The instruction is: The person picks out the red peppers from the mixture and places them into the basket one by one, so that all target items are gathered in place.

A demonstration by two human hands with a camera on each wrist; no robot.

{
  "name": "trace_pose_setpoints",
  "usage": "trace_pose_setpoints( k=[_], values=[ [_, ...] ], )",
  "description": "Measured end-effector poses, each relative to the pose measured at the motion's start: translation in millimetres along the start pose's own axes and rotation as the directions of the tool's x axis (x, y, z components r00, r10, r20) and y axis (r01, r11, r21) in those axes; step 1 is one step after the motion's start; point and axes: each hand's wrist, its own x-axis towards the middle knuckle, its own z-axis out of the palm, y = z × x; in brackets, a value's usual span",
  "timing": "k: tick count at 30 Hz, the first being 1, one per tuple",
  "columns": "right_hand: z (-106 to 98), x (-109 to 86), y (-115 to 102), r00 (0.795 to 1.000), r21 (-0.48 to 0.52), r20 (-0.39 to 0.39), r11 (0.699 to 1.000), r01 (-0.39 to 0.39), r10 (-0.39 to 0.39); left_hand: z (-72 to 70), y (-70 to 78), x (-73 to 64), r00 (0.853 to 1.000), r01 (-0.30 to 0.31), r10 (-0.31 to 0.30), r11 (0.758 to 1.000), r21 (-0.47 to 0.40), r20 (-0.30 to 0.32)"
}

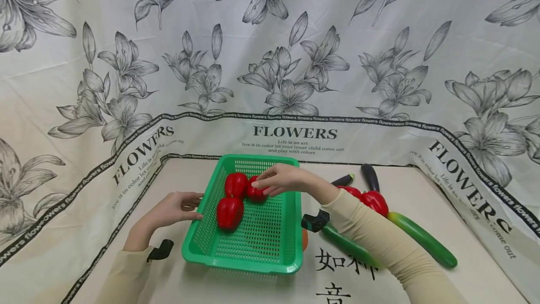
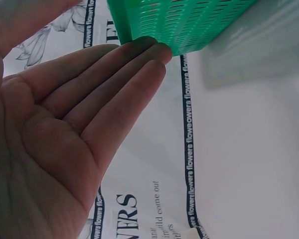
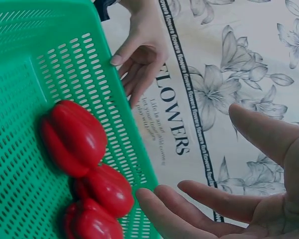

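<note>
A green perforated plastic basket [image 1: 249, 265] stands on the table, holding three red bell peppers [image 1: 230, 213] grouped in its left and far part. My left hand [image 1: 172, 210] is at the basket's left side, thumb near the rim. In the left wrist view its long fingers [image 2: 122, 107] are nearly straight, their tips against or close to the basket's outer wall. Over the basket hovers my right hand [image 1: 284, 178], partly covering the far right pepper [image 1: 255, 194]. The right wrist view shows its fingers [image 3: 194, 219] spread and holding nothing, beside the peppers [image 3: 74, 137].
Right of the basket lie two more red peppers [image 1: 374, 202], two dark eggplants [image 1: 370, 178] and long green vegetables [image 1: 423, 239], partly behind my right sleeve. An orange thing [image 1: 304, 239] peeks out at the basket's right side. Flower-printed cloth [image 1: 295, 140] rises behind the table.
</note>
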Motion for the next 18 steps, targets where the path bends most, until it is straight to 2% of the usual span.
trace_pose_setpoints(
  k=[5, 18],
  values=[
    [-9, -13.5, 0, 1.0, 0.025, -0.003, 0.999, 0.031, -0.031, -1.4, 0.0, 0.2, 1.0, 0.012, -0.012, 1.0, 0.003, 0.01],
    [-36, -45.8, 11, 0.998, 0.009, -0.045, 0.999, 0.047, -0.047, -2.7, -1.7, -0.2, 1.0, -0.001, 0.001, 1.0, -0.011, 0.012]
  ],
)
